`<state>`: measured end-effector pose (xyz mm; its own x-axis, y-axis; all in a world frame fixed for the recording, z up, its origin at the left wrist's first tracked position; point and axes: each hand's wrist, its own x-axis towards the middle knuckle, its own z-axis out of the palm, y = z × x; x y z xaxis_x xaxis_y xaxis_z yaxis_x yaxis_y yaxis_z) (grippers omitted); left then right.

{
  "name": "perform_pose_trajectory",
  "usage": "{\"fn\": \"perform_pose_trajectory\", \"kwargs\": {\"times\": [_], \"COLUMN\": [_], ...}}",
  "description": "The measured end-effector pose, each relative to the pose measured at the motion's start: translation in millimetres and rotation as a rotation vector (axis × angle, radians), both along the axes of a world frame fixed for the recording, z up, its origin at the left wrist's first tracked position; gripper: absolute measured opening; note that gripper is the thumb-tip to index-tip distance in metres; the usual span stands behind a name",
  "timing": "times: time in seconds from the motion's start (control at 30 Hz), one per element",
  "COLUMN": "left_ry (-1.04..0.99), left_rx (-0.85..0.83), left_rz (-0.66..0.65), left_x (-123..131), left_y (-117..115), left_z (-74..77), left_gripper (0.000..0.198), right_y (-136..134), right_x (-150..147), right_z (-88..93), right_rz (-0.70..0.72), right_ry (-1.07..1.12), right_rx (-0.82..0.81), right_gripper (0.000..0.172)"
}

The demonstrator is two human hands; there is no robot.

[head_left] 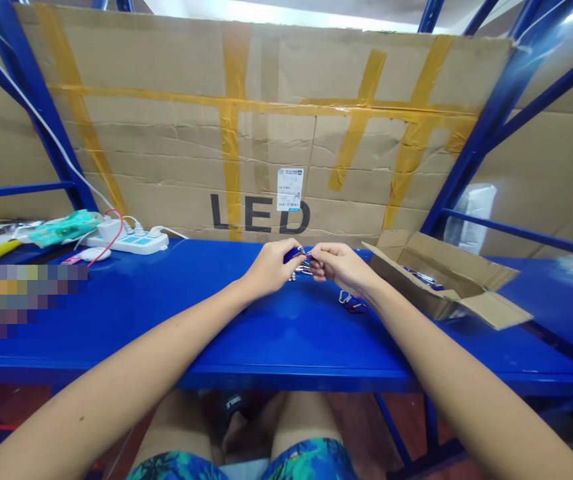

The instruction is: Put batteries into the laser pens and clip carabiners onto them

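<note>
My left hand (277, 267) is closed around a small blue piece with a shiny metal end (294, 253); its exact kind is hard to make out. Close beside it, my right hand (334, 261) pinches something tiny at its fingertips, mostly hidden by the fingers. The two hands almost meet above the blue table (266, 333). Beneath them lie several small shiny metal and coloured pieces (305, 268), partly covered by the fingers. A few carabiners (353, 303), silver, blue and red, rest on the table near my right wrist.
An open cardboard box (436, 287) with small blue and silver pieces stands at the right. On the left are a white power strip (139, 241) with cables and a green plastic packet (61, 229). A large taped carton (181, 147) marked LED stands behind the table.
</note>
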<state>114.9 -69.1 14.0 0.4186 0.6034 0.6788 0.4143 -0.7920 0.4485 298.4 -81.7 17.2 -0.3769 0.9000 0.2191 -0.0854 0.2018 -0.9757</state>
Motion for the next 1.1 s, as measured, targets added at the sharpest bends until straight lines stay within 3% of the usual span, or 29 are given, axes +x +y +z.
{"fn": "perform_pose_trajectory", "kwargs": {"times": [0.2, 0.43, 0.57, 0.7, 0.93, 1.1], "left_ry": [-0.005, 0.033, 0.007, -0.085, -0.053, -0.041], "left_rx": [0.037, 0.046, -0.061, -0.189, -0.2, -0.164], "left_rz": [-0.005, 0.005, -0.008, -0.03, -0.108, -0.07], "left_x": [2.5, 4.7, 6.5, 6.9, 6.8, 5.0], "left_y": [-0.3, 1.4, -0.7, -3.5, -0.4, 1.2], "left_z": [0.5, -4.6, -5.9, -8.8, -15.0, -14.6], "left_gripper": [0.009, 0.012, 0.008, 0.022, 0.008, 0.008], "right_y": [0.6, 4.0, 4.6, 4.5, 3.6, 1.5], "right_x": [3.2, 4.7, 5.7, 8.3, 8.0, 3.3], "right_z": [2.8, -4.4, -5.9, -3.8, -5.2, -9.8], "right_rz": [-0.076, -0.224, -0.354, -0.476, -0.464, -0.415], "right_ry": [-0.049, -0.337, -0.512, -0.665, -0.835, -0.954], "right_rx": [0.086, 0.377, 0.557, 0.703, 0.865, 0.904], "right_gripper": [0.03, 0.024, 0.02, 0.017, 0.016, 0.016]}}
